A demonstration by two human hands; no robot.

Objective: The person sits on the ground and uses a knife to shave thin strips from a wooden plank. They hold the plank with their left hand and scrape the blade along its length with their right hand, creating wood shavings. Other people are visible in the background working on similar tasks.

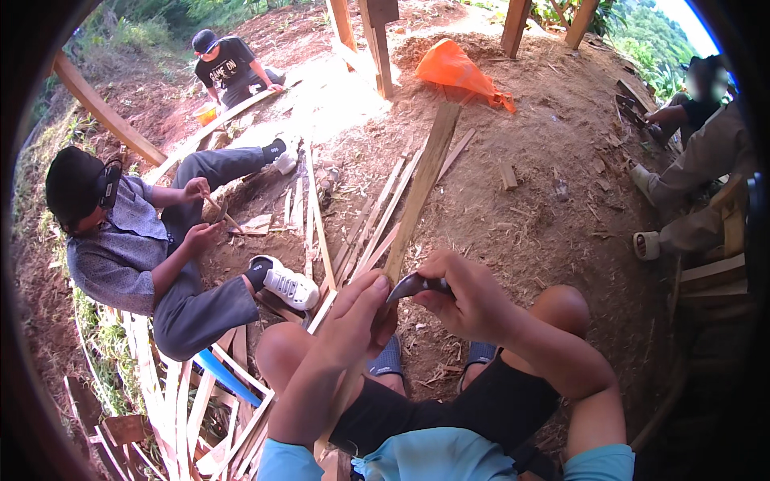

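My left hand [362,311] is closed round a long flat wooden strip [423,180]. The strip slants away from my lap toward the far ground, and its near end runs beneath my left forearm. In my right hand [475,298] is a small dark knife [408,286] with a curved blade, its handle mostly hidden by the fingers. The blade's tip points left and lies close to the strip, beside my left thumb. Whether the edge touches the wood I cannot tell.
Loose wooden strips [365,220] lie ahead, with more in a pile [188,413] at lower left by a blue pipe [228,375]. A seated co-worker [120,240] holds a thin stick at left. Others sit far left and right. An orange sheet [457,70] lies near wooden posts [375,48].
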